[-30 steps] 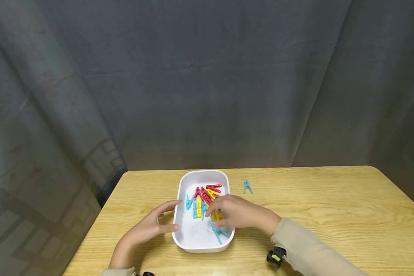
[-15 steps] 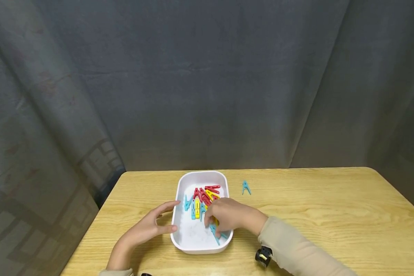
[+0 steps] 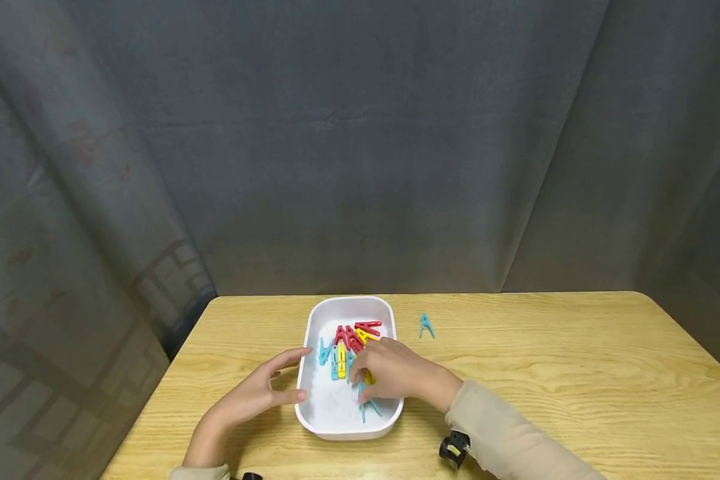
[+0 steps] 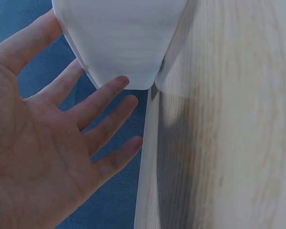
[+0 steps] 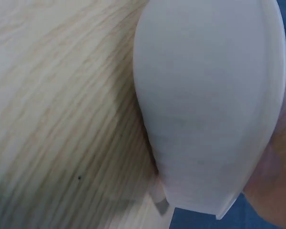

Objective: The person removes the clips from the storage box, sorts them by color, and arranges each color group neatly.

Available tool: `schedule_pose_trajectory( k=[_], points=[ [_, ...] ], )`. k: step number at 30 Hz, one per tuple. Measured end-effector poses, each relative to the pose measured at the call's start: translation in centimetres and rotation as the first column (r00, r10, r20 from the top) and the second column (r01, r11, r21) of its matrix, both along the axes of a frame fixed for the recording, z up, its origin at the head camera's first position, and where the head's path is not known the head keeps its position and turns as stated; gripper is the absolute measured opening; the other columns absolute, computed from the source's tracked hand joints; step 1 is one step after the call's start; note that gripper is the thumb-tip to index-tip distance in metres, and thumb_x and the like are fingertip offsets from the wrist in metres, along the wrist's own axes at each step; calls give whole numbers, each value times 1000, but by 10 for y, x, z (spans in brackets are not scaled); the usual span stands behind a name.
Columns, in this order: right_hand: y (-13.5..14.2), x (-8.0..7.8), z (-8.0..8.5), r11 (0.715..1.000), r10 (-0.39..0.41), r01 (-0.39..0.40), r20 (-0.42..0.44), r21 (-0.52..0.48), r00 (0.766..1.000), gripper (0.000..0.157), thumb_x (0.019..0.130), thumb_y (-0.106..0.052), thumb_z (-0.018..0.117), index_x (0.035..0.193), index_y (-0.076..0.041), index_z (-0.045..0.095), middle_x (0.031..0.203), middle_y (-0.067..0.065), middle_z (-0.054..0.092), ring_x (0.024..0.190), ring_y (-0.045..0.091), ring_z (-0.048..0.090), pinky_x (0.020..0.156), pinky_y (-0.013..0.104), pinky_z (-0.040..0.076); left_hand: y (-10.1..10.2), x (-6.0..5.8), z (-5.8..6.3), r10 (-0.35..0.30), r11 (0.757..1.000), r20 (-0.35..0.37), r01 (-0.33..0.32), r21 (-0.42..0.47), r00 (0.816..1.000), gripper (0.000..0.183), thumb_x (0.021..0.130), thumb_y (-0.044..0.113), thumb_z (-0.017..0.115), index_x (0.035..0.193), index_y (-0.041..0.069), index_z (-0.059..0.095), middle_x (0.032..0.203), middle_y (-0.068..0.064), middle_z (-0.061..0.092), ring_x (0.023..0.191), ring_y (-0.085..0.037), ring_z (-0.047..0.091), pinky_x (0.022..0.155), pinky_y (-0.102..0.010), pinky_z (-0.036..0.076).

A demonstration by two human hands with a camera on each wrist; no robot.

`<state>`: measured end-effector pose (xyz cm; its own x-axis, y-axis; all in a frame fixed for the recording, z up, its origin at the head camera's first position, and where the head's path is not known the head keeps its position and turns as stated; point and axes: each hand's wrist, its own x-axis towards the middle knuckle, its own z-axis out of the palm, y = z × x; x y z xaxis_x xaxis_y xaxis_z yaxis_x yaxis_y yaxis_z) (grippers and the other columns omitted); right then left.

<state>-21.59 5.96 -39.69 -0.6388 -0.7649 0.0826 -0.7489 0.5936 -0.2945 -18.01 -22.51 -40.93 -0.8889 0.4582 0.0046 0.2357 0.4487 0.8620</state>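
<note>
A white plastic tray (image 3: 336, 417) stands on the table with several red, yellow and blue clothespins in it. My right hand (image 3: 393, 373) reaches over its right wall and pinches a blue clothespin (image 3: 367, 408) between thumb and fingers; the fingers partly hide it. Beneath that hand a yellow clothespin (image 3: 369, 377) shows only in part. At the left wall, my left hand (image 3: 252, 393) has its fingers spread, with index and thumb tips at the rim. In the left wrist view the fingers (image 4: 105, 98) lie straight beside the tray (image 4: 119, 43). The right wrist view shows mostly the tray's outer wall (image 5: 205, 105).
One blue clothespin (image 3: 427, 326) lies on the wooden table (image 3: 546, 373), right of the tray. Inside, a blue clothespin (image 3: 334, 362) and a yellow clothespin (image 3: 342, 362) lie side by side, with red clothespins (image 3: 368, 327) farther back. A dark curtain (image 3: 360, 147) hangs behind the table.
My right hand has gone down to the blue clothespin near the front of the tray and shifted it slightly left, turning it. The left hand keeps its place at the rim.
</note>
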Motion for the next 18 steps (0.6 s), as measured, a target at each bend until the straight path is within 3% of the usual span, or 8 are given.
schedule_pose_trajectory(
  k=[4,11,18],
  points=[
    [1,6,1,998,-27,26,3,58,1000,40,68,-51,87,95,-24,76,88,-16,64,82,3,48,76,25,41,0,0,0,-4,1000,5,4,5,1000,66,89,20,75,146,7,46,149,-17,45,137,-46,35,106,-71,26],
    [-3,12,0,990,-52,52,-6,129,999,49,62,-57,87,98,-26,75,104,-15,66,104,11,54,103,47,40,-1,0,-1,-8,1000,-2,8,10,1000,65,89,20,75,146,9,46,148,-16,45,136,-46,36,106,-71,26],
    [-5,13,-1,989,-52,55,-29,139,998,51,62,-54,89,102,-26,76,106,-14,66,108,13,55,103,44,39,-2,0,-2,-11,1000,-17,12,8,1000,65,89,20,75,146,8,46,148,-16,46,135,-46,37,106,-71,25]
  ],
)
